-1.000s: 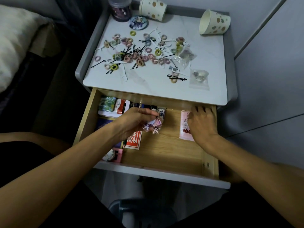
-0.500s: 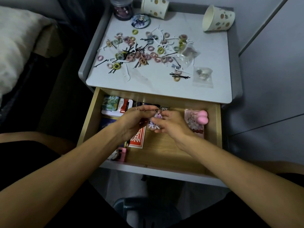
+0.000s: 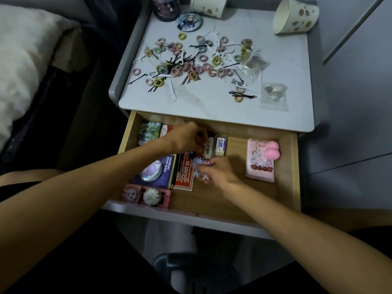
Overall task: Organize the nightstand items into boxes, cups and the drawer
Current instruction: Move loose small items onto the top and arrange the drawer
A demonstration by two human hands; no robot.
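Note:
The wooden drawer (image 3: 235, 200) of the nightstand (image 3: 212, 111) stands pulled out. Both hands are inside it. My left hand (image 3: 186, 137) pinches the top ring of a small pastel character charm (image 3: 200, 168) at the drawer's back. My right hand (image 3: 216, 170) holds the charm's lower part against the drawer floor beside a red card pack (image 3: 185, 176). On the nightstand top lie several small hair ties (image 3: 203, 58), black bobby pins (image 3: 242, 95) and white floss picks (image 3: 171, 92), scattered.
In the drawer: a dark box with a round badge (image 3: 154, 171), a pink case (image 3: 148, 195), erasers (image 3: 220, 145), a pink packet (image 3: 259, 161) with a pink sponge (image 3: 272, 150). On top: two spotted paper cups (image 3: 294, 15) (image 3: 209, 5), a jar (image 3: 165, 7), a badge (image 3: 189, 21), small plastic bags (image 3: 274, 95). Bed at left.
My right hand left the pink packet and came left to the charm. My left hand moved back toward the drawer's rear while still pinching the charm's top.

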